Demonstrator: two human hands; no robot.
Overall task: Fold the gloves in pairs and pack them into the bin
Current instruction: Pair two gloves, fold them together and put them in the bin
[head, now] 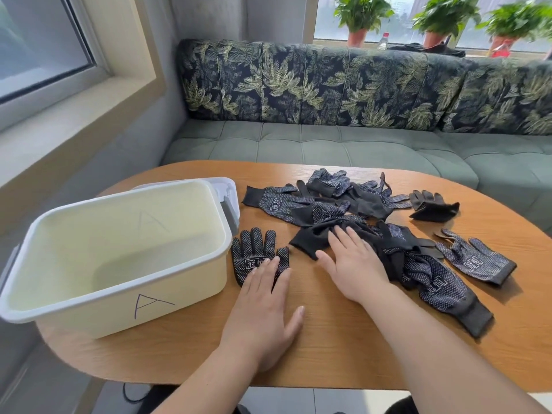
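The gloves are black knit, most speckled with white dots and stamped with a square mark on the palm; a few show plain black backs. One single glove (257, 253) lies flat, dotted side up, fingers pointing to the bench's (328, 348) far edge, just beside the cream bin (179, 306) at the left end. The left grip (263, 300) is flat with straight fingers, its fingertips resting on that glove's heel, clasping nothing. The glove pile (343, 207) sprawls across the middle of the bench. The right grip (351, 264) lies spread and flat on a plain black glove (310, 239) at the pile's near-left side, pressing rather than clasping. A separate dotted glove (475, 259) lies toward the right edge.
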